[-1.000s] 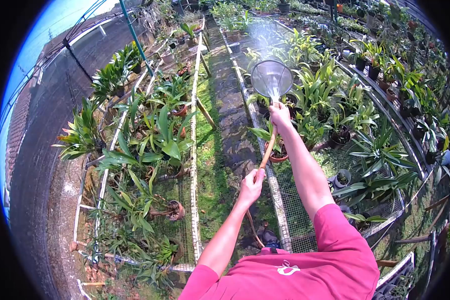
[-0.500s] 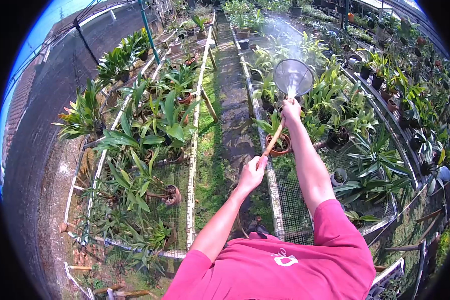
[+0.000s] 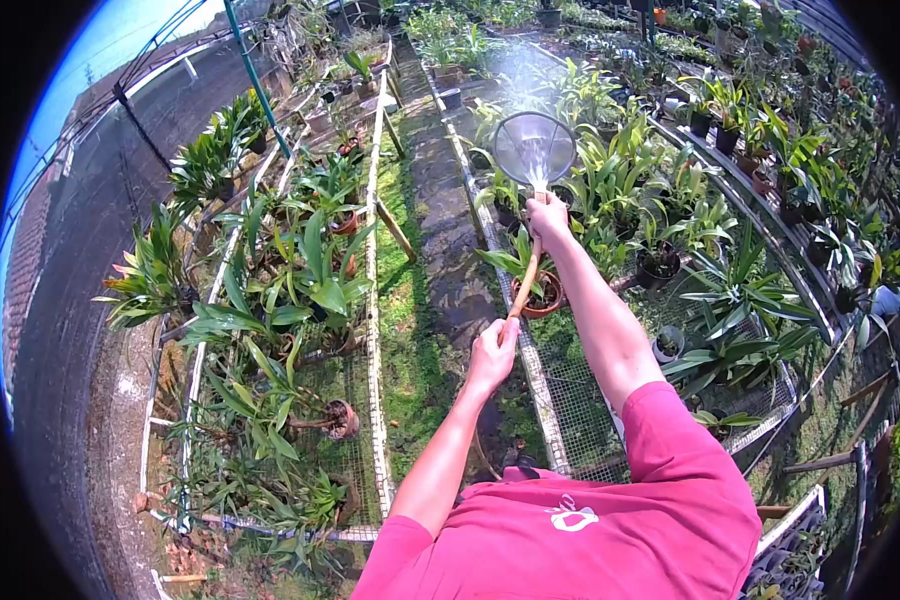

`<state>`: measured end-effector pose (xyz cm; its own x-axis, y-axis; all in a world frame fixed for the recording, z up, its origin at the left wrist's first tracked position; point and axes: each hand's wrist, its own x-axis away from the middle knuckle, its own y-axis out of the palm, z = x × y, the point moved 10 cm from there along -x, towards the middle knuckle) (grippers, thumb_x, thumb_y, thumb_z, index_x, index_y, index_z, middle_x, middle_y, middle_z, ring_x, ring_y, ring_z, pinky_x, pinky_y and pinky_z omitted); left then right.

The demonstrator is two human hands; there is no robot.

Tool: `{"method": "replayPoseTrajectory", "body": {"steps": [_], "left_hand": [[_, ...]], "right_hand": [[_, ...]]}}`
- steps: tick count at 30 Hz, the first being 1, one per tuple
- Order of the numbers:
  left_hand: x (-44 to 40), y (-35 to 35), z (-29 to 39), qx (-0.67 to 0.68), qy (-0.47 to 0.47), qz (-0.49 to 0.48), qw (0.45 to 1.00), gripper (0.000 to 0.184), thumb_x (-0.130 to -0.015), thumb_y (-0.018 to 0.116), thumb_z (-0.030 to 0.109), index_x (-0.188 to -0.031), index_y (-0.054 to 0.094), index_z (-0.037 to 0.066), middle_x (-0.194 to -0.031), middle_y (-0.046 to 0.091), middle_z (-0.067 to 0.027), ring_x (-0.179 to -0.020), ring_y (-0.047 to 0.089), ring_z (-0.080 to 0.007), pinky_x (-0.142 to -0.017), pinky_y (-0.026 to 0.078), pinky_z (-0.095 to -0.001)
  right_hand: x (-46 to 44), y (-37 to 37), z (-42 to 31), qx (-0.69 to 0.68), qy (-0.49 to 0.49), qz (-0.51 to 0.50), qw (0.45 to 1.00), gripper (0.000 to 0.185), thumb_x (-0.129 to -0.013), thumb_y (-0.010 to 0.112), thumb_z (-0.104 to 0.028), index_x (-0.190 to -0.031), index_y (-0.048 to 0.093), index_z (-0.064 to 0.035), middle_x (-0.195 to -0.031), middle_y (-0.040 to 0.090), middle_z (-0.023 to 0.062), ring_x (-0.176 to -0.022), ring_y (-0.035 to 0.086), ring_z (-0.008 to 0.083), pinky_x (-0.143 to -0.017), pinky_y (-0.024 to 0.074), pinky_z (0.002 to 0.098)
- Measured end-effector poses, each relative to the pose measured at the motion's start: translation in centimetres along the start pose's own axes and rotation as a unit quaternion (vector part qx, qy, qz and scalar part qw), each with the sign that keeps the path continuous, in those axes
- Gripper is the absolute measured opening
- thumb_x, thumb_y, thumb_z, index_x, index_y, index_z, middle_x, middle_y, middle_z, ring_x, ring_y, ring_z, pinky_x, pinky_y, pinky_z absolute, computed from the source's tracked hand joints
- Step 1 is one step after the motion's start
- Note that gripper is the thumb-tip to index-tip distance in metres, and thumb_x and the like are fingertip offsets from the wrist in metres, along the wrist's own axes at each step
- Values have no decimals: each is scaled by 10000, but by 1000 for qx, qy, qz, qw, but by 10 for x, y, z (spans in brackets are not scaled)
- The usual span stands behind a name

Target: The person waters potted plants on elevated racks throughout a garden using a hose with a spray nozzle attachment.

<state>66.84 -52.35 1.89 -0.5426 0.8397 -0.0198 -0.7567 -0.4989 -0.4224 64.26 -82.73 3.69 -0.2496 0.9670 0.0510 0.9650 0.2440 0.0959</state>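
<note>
My right hand (image 3: 548, 214) is wrapped round the front end of a tan garden hose (image 3: 525, 284), just behind a round mesh strainer (image 3: 533, 140). Water shoots from the hose end through the mesh and spreads into a fine spray (image 3: 528, 80) over leafy plants. Lower down, my left hand (image 3: 492, 355) grips the same hose, its fingers closed. How the strainer is attached is hidden by my right hand. Close to the hose, a leafy plant in a terracotta-coloured pot (image 3: 539, 296) stands on the right-hand bench.
A narrow mossy path (image 3: 450, 230) runs between two wire-mesh benches. Potted plants (image 3: 315, 270) crowd the left bench, and more plants (image 3: 610, 185) fill the right one. A white-painted rail (image 3: 374, 300) edges the path. Dark ground cover (image 3: 80, 330) stretches along the far left.
The strainer and spray have shifted left in view, with both hands still on the hose. The surroundings have also slid slightly left as the camera turned.
</note>
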Motion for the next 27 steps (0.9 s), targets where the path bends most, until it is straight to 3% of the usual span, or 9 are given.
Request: {"method": "replayPoseTrajectory", "body": {"steps": [4,7,13,17,22,25,27], "left_hand": [[-18,2,9,-7,-5,2,1000,421,-1008,517,426,-876,631,43,-613,441,31,-593,416,-80,-540,348,-293],[-28,8,7,3,20,15,1000,432,-1011,511,434,-876,628,41,-615,441,32,-590,414,-76,-538,347,-292],[-40,29,7,16,33,-10,999,390,-1025,511,382,-893,626,34,-621,442,40,-582,404,-63,-526,339,-279],[-62,27,0,2,36,3,999,374,-1028,512,362,-897,628,32,-622,431,51,-587,392,-53,-521,327,-270],[-60,35,5,-13,-3,-18,1000,371,-1022,523,367,-890,641,41,-614,432,52,-589,393,-56,-524,324,-275],[-62,36,4,-19,-10,-10,1000,367,-1020,527,366,-885,642,44,-618,427,56,-595,390,-54,-528,324,-278],[-58,36,-6,-20,-12,-16,1000,364,-1021,526,364,-884,640,47,-620,424,56,-597,386,-52,-530,323,-278]], "right_hand": [[-9,-4,-18,-32,-20,-3,999,100,-846,618,-92,-931,590,-49,-645,554,28,-460,514,113,-394,399,301],[-14,-5,-20,-22,-15,4,1000,184,-863,607,-83,-1043,598,-46,-655,529,7,-439,457,95,-390,386,278],[-35,4,-11,-8,-17,-37,999,275,-848,591,-74,-1116,603,-15,-679,562,15,-474,478,89,-405,387,279],[-47,-9,-4,-47,17,12,999,241,-855,607,-76,-1090,601,-22,-675,563,20,-456,474,91,-400,386,279],[-62,-15,11,-40,10,-10,999,232,-856,600,-73,-1085,605,-32,-667,538,4,-444,449,87,-400,386,274],[-58,-29,12,-63,-19,51,997,240,-843,637,-98,-1070,609,-25,-687,583,31,-480,508,115,-427,422,306],[-56,-25,21,-47,2,21,999,199,-846,646,-105,-1027,613,-31,-695,577,13,-528,510,100,-462,420,301]]}}
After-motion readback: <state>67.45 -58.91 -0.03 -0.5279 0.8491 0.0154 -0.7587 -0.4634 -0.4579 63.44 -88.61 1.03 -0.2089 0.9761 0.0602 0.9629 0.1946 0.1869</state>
